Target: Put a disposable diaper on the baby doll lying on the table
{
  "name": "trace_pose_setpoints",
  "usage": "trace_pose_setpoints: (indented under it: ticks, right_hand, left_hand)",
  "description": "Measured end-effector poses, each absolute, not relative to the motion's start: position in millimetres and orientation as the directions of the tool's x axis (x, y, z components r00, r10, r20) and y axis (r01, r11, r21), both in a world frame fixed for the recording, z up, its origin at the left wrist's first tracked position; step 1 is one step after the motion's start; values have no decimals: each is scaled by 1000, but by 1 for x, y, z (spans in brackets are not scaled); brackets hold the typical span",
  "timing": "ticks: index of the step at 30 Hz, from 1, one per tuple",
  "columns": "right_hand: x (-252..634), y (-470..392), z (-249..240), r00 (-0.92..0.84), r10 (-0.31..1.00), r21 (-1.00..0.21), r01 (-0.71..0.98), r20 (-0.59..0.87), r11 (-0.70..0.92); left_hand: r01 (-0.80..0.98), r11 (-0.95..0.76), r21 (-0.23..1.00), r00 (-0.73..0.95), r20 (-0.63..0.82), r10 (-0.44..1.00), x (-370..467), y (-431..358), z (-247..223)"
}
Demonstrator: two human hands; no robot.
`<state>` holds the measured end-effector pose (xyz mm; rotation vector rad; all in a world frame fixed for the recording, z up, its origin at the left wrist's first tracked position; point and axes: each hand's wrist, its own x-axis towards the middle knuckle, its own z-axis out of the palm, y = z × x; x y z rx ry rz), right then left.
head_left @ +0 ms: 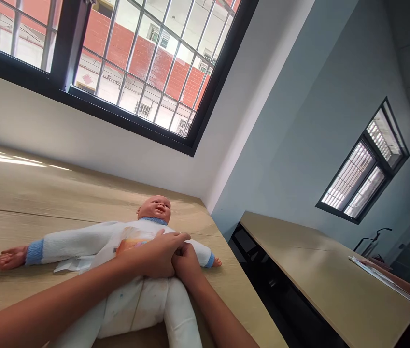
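A baby doll [154,208] lies on its back on the wooden table, its arms spread, in a white suit with blue cuffs and collar. Across its belly is a white diaper [128,243] with an orange printed front; a white flap [72,264] sticks out at the doll's side on the left. My left hand [163,253] reaches over the diaper, and my right hand [187,263] meets it at the doll's side on the right. Both hands are closed with fingers pinched together at the diaper's edge. Their fingertips and the gripped part are mostly hidden.
The table [16,203] runs back to the wall below a barred window [147,63]. A second table [320,270] stands to the right across a dark gap, with white sheets [386,280] and another person's arm [403,285] at its far edge.
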<state>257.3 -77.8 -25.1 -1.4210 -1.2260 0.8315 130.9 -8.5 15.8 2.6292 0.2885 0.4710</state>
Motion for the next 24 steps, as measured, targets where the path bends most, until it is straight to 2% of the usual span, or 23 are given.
trace_pose_setpoints:
  ticks: [3, 7, 13, 17, 19, 21, 22, 24]
  right_hand:
    - [263, -76, -29, 270, 956, -975, 216, 115, 57]
    - [267, -78, -27, 241, 970, -978, 210, 41, -10]
    - [269, -79, -23, 219, 976, -956, 286, 2, -62]
    - [267, -80, -13, 211, 977, -948, 301, -39, -103]
    - [260, -84, 1, 258, 966, -918, 386, 10, -94]
    - [245, -89, 23, 267, 946, -844, 536, 182, 11]
    - [235, -91, 35, 210, 947, -795, 603, 243, 70]
    - [213, -93, 58, 52, 961, -728, 664, 272, 170]
  left_hand:
    - [125, -881, 456, 926, 265, 269, 120, -8, 25]
    - [136, -885, 444, 941, 222, 256, 86, -5, 49]
    - [335, -841, 424, 914, 69, 399, 23, 36, 61]
    - [403, -804, 438, 886, 34, 463, 1, 65, 54]
    - [410, -798, 442, 884, 24, 467, -2, 73, 51]
    - [417, -786, 456, 882, 7, 472, -1, 78, 48]
    - [417, -781, 465, 881, 4, 473, -1, 80, 46]
    - [423, -772, 474, 877, 0, 481, 1, 83, 43]
